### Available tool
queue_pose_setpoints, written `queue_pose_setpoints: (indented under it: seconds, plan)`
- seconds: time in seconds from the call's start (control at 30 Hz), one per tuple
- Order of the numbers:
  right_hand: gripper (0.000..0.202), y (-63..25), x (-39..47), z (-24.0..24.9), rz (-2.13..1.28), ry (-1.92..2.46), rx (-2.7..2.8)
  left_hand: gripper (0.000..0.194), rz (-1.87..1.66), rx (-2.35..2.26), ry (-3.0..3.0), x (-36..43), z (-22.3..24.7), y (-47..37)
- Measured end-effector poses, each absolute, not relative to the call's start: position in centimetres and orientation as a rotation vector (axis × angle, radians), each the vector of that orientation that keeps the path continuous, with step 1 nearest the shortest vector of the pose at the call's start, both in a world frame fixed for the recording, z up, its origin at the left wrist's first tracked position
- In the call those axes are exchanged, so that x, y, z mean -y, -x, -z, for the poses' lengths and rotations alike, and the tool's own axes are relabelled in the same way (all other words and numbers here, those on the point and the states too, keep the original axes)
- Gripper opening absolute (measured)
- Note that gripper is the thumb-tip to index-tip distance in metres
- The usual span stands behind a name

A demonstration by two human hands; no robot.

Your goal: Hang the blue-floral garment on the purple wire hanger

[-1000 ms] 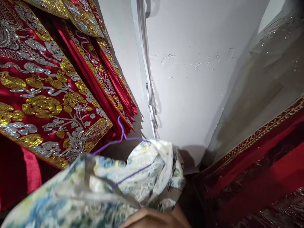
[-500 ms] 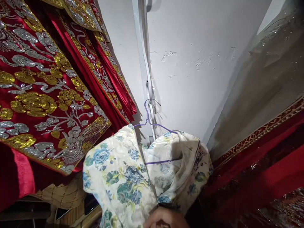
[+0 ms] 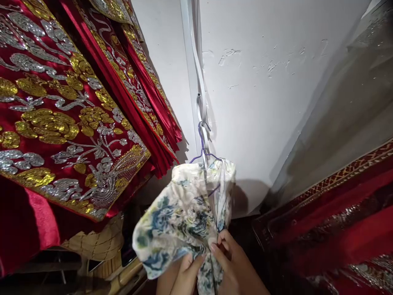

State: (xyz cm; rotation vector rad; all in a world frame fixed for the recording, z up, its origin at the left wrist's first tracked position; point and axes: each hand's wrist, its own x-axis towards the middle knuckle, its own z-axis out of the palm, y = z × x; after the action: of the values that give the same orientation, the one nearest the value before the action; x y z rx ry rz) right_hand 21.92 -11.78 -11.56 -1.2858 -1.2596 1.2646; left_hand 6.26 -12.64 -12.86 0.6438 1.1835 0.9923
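A white short-sleeved top (image 3: 187,213) with blue, green and yellow flowers hangs on a purple hanger (image 3: 202,143). The front is open at the neck, and its lower part runs out of the picture. My left hand (image 3: 187,272) is closed on the cloth beneath the left sleeve, partly covered by folds. On the other side, my right hand (image 3: 229,260) pinches the front edge between thumb and fingers. Creases gather in the fabric between the two hands. The hanger's hook is caught on a white strap (image 3: 199,73) that runs down the wall.
Red velvet cloth (image 3: 61,127) with gold and silver sequin flowers hangs close on the left. Below it stands a chair with a quilted beige back (image 3: 102,241). A white wall (image 3: 260,114) with peeling paint is behind. Red trimmed garments (image 3: 344,221) under clear plastic line the right.
Both hands now grip the front of the top, where only one showed at the bottom edge. The top has been drawn narrower and creased, and the hanger has turned.
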Motion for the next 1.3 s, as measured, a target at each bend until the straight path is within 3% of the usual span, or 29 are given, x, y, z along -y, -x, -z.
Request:
queue_pose_setpoints:
  seconds: [0.1,0.33,0.57,0.73,0.83,0.97,1.07,1.3]
  plan:
    - [0.038,-22.3,11.2,10.5,-1.228,1.298,1.33,0.04,-1.052,-1.195,-0.666,12.4,13.6,-6.6]
    - [0.028,-23.5,10.3,8.8,-1.301,1.263,1.485,0.036,-1.117,-1.081,-0.641,13.1,13.2,-6.6]
    - [0.034,-22.3,11.5,9.7,-1.419,1.173,1.346,0.039,-1.197,-1.138,-0.597,13.2,14.4,-5.3]
    - [0.032,-22.4,12.1,8.6,-1.437,1.244,1.298,0.04,-1.871,-1.561,-0.438,11.7,13.9,-4.8]
    - [0.026,-22.6,12.0,8.3,-1.485,1.243,1.205,0.029,-2.118,-1.617,-0.739,12.2,13.6,-6.9]
    - [0.029,-21.9,12.4,8.6,-1.766,1.008,1.069,0.025,-1.749,-1.431,-1.369,13.7,13.9,-10.2]
    - [0.033,-21.1,12.8,8.7,-1.937,0.786,0.918,0.015,-1.525,-1.27,-1.399,13.9,14.0,-10.9]
    - [0.034,-21.2,8.7,4.5,-1.542,1.044,1.083,0.024,-1.463,-1.317,-1.415,12.8,14.9,-10.4]
